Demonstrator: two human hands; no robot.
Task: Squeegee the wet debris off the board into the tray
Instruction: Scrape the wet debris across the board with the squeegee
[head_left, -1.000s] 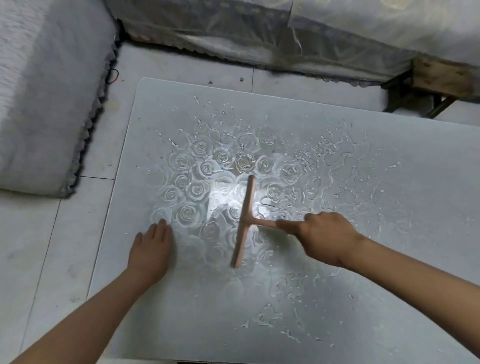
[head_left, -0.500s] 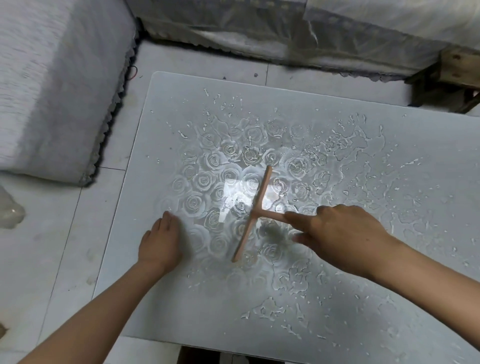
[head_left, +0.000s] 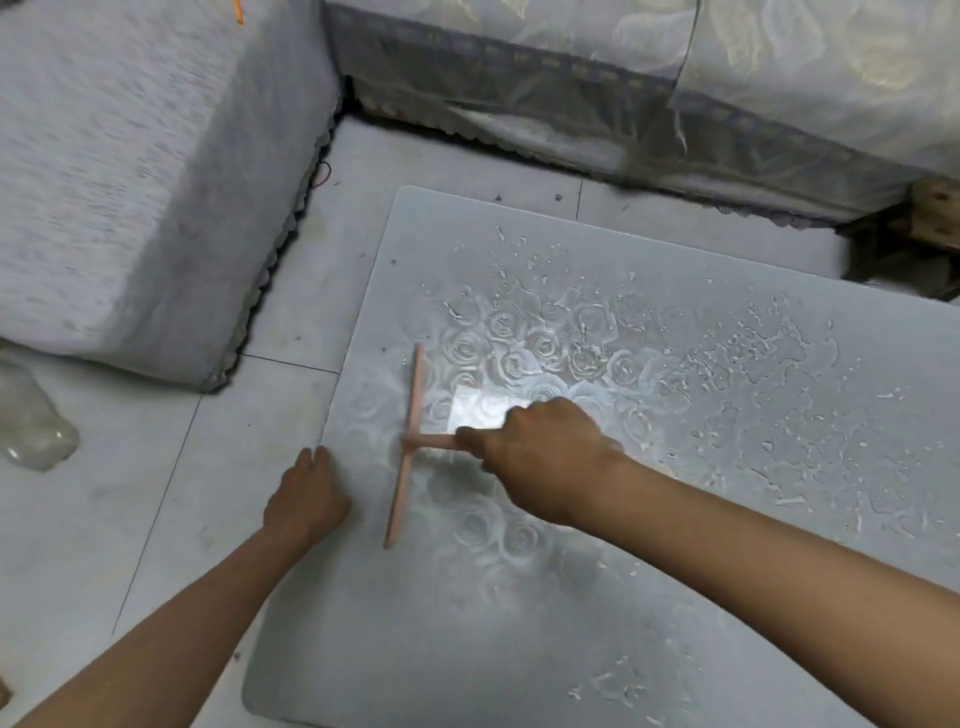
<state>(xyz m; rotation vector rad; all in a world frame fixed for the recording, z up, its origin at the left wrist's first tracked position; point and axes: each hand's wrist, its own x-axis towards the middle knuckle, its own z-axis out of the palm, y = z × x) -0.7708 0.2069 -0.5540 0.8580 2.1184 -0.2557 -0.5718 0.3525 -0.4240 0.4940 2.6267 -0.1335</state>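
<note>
Where the pale grey tiled floor meets a low block draped in fuzzy grey cloth with a dark scalloped hem on the left and a sheer, flower-patterned curtain with a lace border along the far side, a frosted white rectangular board with rounded corners lies flat and fills the right and lower part of the view. Its middle carries a raised pattern of roses under a bright glare, and puddles, droplets and white flecks of wet debris spread across the centre and right, with a few more near the bottom right corner. One pink T-shaped squeegee stands on the board near its left edge, blade running from far to near and tilted slightly, handle pointing right. The right hand has its grip clenched round that handle, knuckles up. The left hand rests on the board's left edge just beside the blade, fingers laid forward together, its grip released and holding nothing. Two bare forearms come in from the bottom. One clear plastic bottle lies on the floor at the far left, a thin red wire shows by the cloth hem, and one rough wooden piece sits at the right edge.
</note>
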